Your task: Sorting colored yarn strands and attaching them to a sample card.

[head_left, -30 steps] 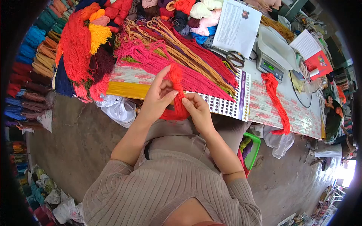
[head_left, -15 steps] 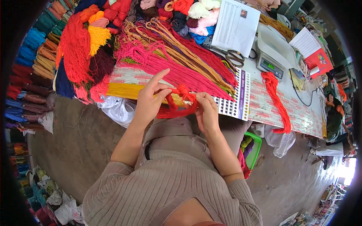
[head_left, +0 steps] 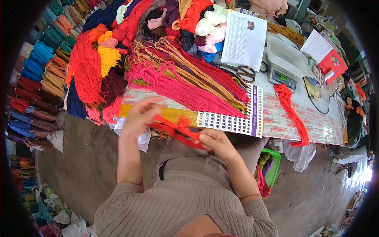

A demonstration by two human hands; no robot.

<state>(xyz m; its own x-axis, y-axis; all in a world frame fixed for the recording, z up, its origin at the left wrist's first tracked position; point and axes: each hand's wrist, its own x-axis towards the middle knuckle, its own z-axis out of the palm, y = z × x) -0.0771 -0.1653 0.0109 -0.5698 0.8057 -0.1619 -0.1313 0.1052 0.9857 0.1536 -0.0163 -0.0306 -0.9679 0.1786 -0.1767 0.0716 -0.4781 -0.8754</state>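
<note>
A small bundle of red yarn with a knotted lump in its middle is stretched between my hands, just off the table's near edge. My right hand pinches its right end between thumb and fingers. At its left end, my left hand grips the yarn with raised fingers, blurred by motion. Beyond my hands, long pink yarn strands and tan strands lie across the table. A punched colour sample card lies under their right ends. A loose red skein hangs over the front edge at the right.
Heaped skeins cover the table's left and back. Black scissors lie by a printed sheet. A scale carries a white tray. A green basket with yarn stands below the table. Another person is at the back.
My hands have drawn farther apart, the left one going left and down, the right one lower. The red yarn now stretches out between them. The whole view has shifted slightly.
</note>
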